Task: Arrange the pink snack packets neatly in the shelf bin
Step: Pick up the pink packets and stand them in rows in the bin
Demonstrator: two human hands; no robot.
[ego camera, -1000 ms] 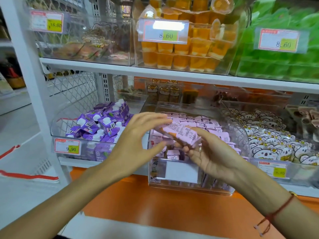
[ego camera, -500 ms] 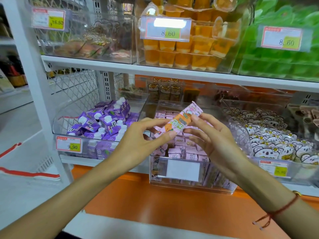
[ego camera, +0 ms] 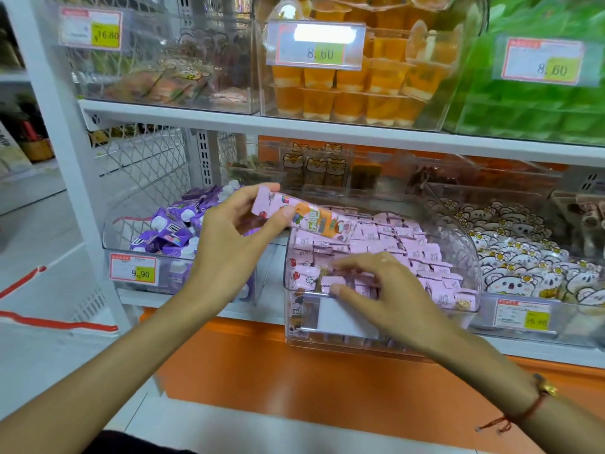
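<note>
white store shelf [ego camera: 327, 131] is carrying a clear bin [ego camera: 465, 257]; left hand [ego camera: 229, 244] is pinching a pink packet [ego camera: 307, 217], right hand [ego camera: 386, 290] is resting loose-fingered on packets [ego camera: 393, 237] inside.

Five price tags can be read. At 10 o'clock, the tag [ego camera: 91, 29] on the upper left clear bin shows 16.80. The tag [ego camera: 316, 44] on the orange jelly cup bin at 12 o'clock shows 8.60, and so does the tag [ego camera: 543, 62] on the green bin at 2 o'clock. The purple packet bin's tag [ego camera: 133, 270] at 9 o'clock reads 9.90. At 4 o'clock, the tag [ego camera: 523, 316] on the white bear packet bin reads 16.60. Print on the packets is too small to read.
</note>
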